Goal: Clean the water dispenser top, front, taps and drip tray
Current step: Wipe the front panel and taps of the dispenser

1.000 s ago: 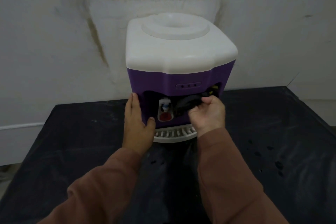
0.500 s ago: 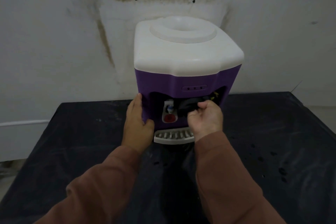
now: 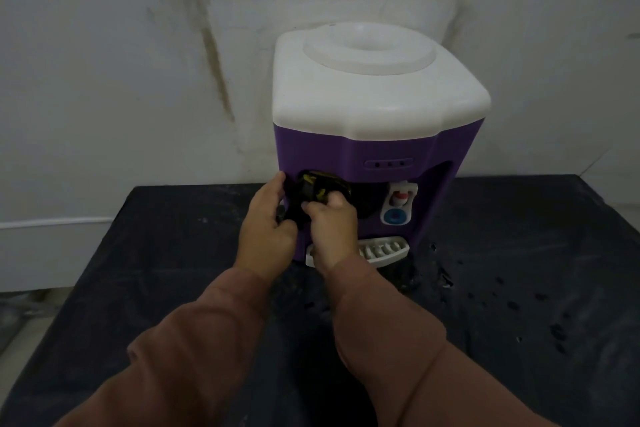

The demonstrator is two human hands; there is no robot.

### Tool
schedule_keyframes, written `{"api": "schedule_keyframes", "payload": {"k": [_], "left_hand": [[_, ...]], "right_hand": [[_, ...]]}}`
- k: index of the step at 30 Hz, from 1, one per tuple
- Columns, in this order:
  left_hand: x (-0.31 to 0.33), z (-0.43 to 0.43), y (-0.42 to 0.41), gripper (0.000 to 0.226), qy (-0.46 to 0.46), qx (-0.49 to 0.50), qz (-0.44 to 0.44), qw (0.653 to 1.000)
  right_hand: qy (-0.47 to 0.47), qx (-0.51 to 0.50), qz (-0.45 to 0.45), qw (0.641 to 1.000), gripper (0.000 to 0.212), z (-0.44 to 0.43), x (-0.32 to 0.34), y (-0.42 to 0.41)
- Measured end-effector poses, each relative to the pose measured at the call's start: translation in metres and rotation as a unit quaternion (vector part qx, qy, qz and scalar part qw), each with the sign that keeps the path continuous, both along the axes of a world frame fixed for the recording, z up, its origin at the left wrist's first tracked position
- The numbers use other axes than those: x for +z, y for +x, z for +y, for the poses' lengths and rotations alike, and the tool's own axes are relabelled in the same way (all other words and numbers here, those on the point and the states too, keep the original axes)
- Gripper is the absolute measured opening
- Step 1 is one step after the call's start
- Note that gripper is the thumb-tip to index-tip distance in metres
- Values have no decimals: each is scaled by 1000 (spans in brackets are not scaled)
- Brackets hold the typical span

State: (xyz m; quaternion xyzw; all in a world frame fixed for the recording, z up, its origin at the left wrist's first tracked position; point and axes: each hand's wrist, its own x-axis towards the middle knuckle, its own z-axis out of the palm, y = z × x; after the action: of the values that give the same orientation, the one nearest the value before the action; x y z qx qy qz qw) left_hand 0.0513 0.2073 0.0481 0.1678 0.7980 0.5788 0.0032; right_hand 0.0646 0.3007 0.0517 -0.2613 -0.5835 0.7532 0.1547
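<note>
The water dispenser (image 3: 381,149) has a purple body and a white top (image 3: 374,94) and stands on a dark table. My right hand (image 3: 332,225) is shut on a dark cloth with yellow marks (image 3: 315,187) and presses it into the left part of the tap recess. My left hand (image 3: 270,222) grips the dispenser's front left corner, its thumb touching the hanging cloth. The blue tap (image 3: 398,208) on the right is uncovered. The other tap is hidden behind the cloth and my hands. The white slotted drip tray (image 3: 384,250) sticks out below, partly covered by my right wrist.
The table carries a black cover (image 3: 519,253) with wet spots to the right of the dispenser. A stained white wall (image 3: 138,80) rises directly behind the dispenser. The table's left edge (image 3: 90,253) drops to the floor.
My right hand has carried the cloth from the right side of the tap recess to the left side, uncovering the blue tap and hiding the red one. My left hand stays at the corner.
</note>
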Motion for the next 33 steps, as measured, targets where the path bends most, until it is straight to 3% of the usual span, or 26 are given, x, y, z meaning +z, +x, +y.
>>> {"api": "schedule_keyframes", "payload": {"k": [4,9,13,18,20,25,28,33], "left_hand": [[-3,0,-1,76,5,-2,3,1000],[-8,2,0,75,10,0,16,1000],[-10,1,-2,78,-6,-5,32,999],[-8,1,-1,71,-6,3,35,999],[-7,0,-1,69,-4,4,37,999],[-8,-1,1,75,-5,5,42,999],[-11,1,2,75,-8,-1,54,999],[-12,2,3,75,-35,5,71,997]], "right_hand": [[104,27,-38,994,15,-2,-12,4],[151,66,-125,978,10,-2,-43,8],[155,103,-153,971,22,-3,-53,9],[189,66,-41,979,7,-9,-6,8],[215,53,2,975,14,-11,1,7],[266,28,14,964,32,-10,-20,8],[258,42,-26,965,43,-11,-36,8],[229,91,-132,960,26,-8,-61,9]]}}
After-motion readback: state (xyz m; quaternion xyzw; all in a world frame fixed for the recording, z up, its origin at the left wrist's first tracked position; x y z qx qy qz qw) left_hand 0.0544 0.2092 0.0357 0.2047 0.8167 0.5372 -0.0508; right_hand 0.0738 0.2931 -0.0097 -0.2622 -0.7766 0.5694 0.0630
